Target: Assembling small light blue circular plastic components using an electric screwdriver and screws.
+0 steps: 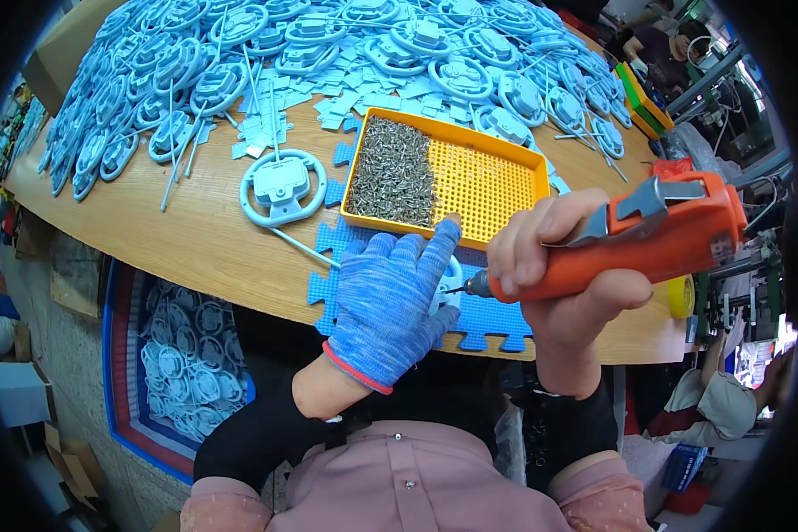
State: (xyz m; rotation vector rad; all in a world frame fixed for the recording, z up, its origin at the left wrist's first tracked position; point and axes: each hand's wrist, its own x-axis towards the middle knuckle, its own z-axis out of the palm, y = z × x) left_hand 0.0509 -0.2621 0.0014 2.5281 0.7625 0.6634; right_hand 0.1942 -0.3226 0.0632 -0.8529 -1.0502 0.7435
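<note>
My left hand [388,297], in a blue knitted glove with a red cuff, lies over a light-blue plastic part [449,289] and holds it down on a blue foam mat [496,316]. Most of that part is hidden under the glove. In my bare right hand [554,257] is an orange electric screwdriver [652,244], tilted to the left, its thin bit reaching the part beside my left thumb. Just beyond my fingertips stands a yellow tray [541,182], with many small metal screws [390,173] in its left half.
Left of the tray lies a ring-shaped light-blue part [281,184] with a thin stem. A large heap of similar parts [230,84] covers the table's far side. A lined bin [115,355] of parts stands lower left. A yellow tape roll [681,297] sits right; other people work beyond.
</note>
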